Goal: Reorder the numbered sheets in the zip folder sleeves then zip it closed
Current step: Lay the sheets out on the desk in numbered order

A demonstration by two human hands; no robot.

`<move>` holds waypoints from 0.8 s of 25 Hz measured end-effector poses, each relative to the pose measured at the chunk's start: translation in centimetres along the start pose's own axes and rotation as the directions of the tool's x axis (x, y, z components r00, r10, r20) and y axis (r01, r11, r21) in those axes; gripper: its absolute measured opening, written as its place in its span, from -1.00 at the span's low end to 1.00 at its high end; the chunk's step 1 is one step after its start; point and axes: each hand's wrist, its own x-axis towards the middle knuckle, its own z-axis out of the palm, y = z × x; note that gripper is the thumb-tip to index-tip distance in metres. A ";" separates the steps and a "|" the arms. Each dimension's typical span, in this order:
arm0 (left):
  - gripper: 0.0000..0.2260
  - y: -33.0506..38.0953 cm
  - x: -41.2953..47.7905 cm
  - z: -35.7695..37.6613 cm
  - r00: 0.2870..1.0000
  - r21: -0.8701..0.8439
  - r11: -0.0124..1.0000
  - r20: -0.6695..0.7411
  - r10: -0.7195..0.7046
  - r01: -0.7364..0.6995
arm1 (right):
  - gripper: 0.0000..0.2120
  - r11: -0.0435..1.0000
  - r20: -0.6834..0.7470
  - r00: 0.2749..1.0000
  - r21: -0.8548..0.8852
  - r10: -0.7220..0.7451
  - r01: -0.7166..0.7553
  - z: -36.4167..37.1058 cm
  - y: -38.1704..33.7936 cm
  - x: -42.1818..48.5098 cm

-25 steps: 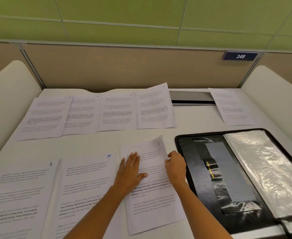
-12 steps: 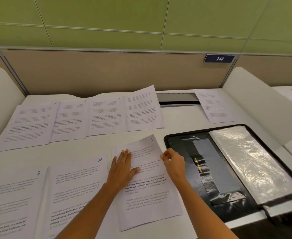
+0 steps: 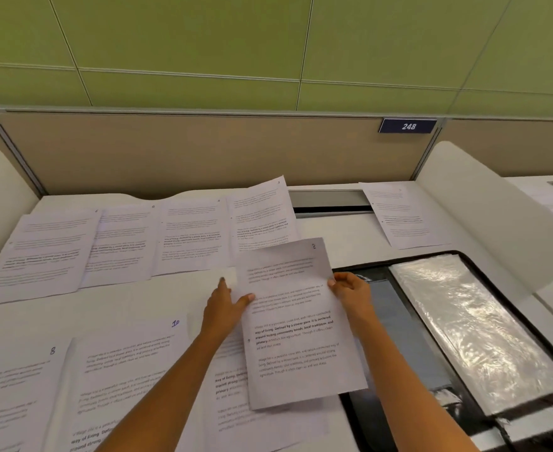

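Both hands hold the sheet numbered 2 (image 3: 291,321) by its side edges, raised over the white desk (image 3: 138,298). Left hand (image 3: 227,305) pinches the left edge, thumb on the printed face and fingers reaching behind the paper. Right hand (image 3: 350,288) grips the right edge the same way, thumb on top and fingers curled underneath.

At 3 o'clock from this sheet the black zip folder (image 3: 353,419) lies open, its zip undone, and the sheet's lower right corner overlaps the folder's near edge. The stack of clear sleeves (image 3: 474,327) rests on the folder's right half.

Another printed sheet (image 3: 236,409) lies flat below the raised one. At 9 o'clock from it lie the sheet numbered 10 (image 3: 128,370) and, further left, the sheet numbered 8 (image 3: 14,386), their edges overlapping. A row of four sheets (image 3: 121,243) runs across the back of the desk at 11 o'clock, and a single sheet (image 3: 399,213) lies at 1 o'clock. A plate reading 248 (image 3: 408,126) sits on the partition.
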 end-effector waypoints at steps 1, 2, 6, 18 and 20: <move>-0.28 0.7 0.9 0.3 1.000 -0.074 0.997 0.008 -0.012 0.013 | -0.95 1.000 -0.001 1.000 0.024 0.007 -0.007 -0.5 -0.5 1.2; -0.40 1.6 1.7 0.6 1.000 -0.156 0.988 0.013 -0.017 0.018 | -0.94 0.999 -0.004 1.000 0.038 0.012 -0.011 -1.1 -0.9 2.5; -0.78 6.8 5.1 3.0 1.000 -0.387 0.922 -0.005 -0.008 0.006 | -0.92 0.998 -0.025 0.999 0.057 0.038 -0.036 -3.2 -2.5 9.4; -0.86 19.9 18.5 11.4 0.992 -0.222 0.975 -0.126 -0.023 -0.005 | -0.86 0.999 -0.045 0.999 -0.043 0.015 -0.016 -8.3 -6.6 30.0; -0.82 20.9 19.9 12.5 0.988 -0.135 0.991 -0.157 -0.002 -0.019 | -0.87 0.999 -0.061 0.998 -0.046 0.020 -0.023 -8.4 -6.6 32.1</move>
